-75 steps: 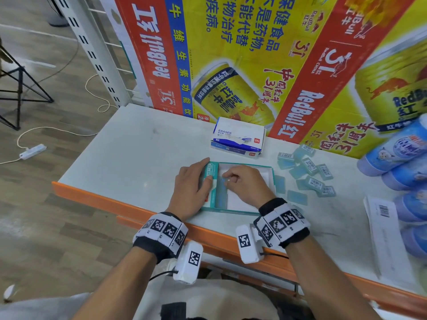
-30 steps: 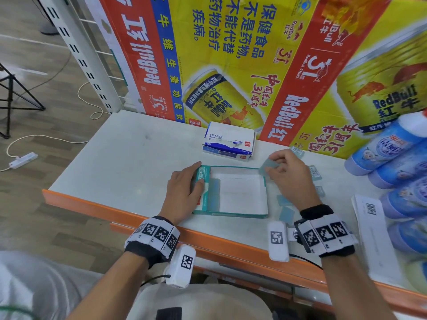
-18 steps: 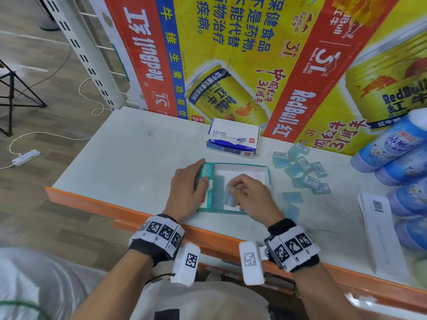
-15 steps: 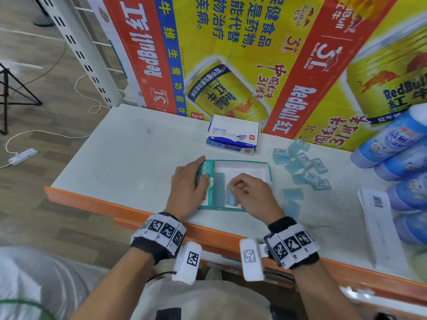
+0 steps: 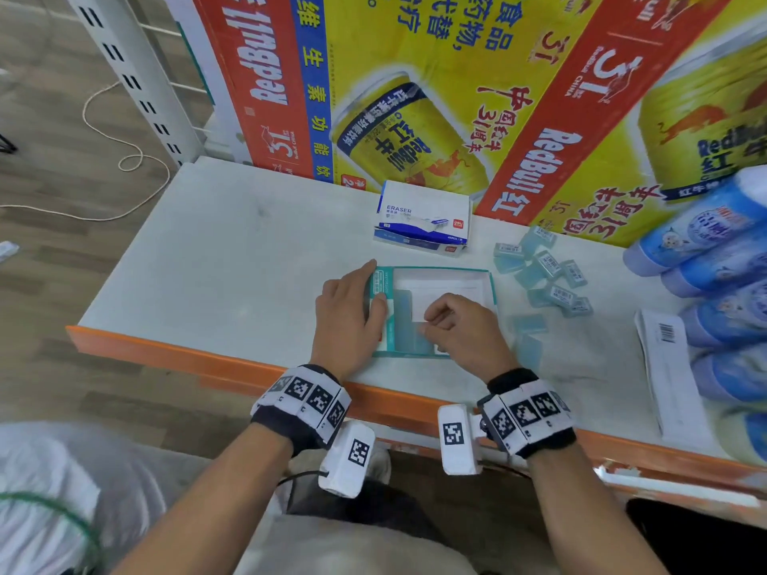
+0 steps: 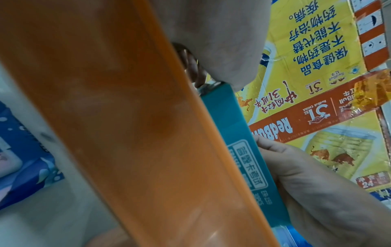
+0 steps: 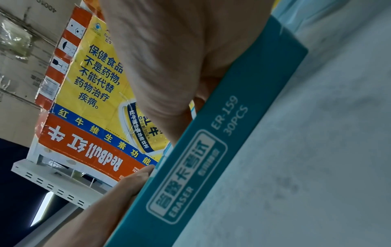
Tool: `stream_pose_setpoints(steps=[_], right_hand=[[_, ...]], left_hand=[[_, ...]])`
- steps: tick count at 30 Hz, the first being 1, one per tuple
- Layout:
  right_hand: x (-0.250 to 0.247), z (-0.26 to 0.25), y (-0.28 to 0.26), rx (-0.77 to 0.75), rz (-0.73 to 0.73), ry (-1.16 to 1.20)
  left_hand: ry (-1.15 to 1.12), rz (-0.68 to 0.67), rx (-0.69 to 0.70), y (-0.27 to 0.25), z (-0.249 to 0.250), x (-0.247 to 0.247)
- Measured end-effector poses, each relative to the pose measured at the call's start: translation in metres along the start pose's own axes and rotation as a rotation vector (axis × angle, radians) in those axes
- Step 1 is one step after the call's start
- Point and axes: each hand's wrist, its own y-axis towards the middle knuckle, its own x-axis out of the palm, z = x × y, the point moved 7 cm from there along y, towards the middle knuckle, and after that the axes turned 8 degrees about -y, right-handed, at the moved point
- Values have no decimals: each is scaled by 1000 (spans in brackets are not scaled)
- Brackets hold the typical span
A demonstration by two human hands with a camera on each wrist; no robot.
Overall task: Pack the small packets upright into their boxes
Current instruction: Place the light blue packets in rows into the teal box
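An open teal box (image 5: 440,269) lies near the table's front edge, with pale blue small packets (image 5: 403,315) standing along its left side. My left hand (image 5: 348,309) rests flat against the box's left wall, fingers straight and thumb over the rim. My right hand (image 5: 456,325) is curled inside the box and pinches a small packet (image 5: 426,340) beside the standing row; most of it is hidden under the fingers. Loose packets (image 5: 548,276) lie in a heap right of the box. The wrist views show the teal box wall (image 7: 211,150) and my left hand (image 6: 317,183) against it.
A white and blue eraser box (image 5: 423,217) sits behind the teal box. Two flat packets (image 5: 529,338) lie just right of it. Blue bottles (image 5: 705,242) and a barcoded paper (image 5: 668,367) fill the right. A printed cardboard wall (image 5: 415,97) backs the table; an orange edge (image 5: 207,359) fronts it.
A second ago my right hand was taking a packet from the loose heap. It has carried the packet back and lowered it into the box beside the row. My left hand has stayed put.
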Motion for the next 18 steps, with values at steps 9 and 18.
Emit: stream_pose_setpoints(steps=[9, 18], right_hand=[[-1, -2, 2, -29, 8, -59], [2, -4, 3, -145, 43, -55]], left_hand=[[9, -52, -10, -10, 3, 0], [57, 39, -2, -17, 11, -7]])
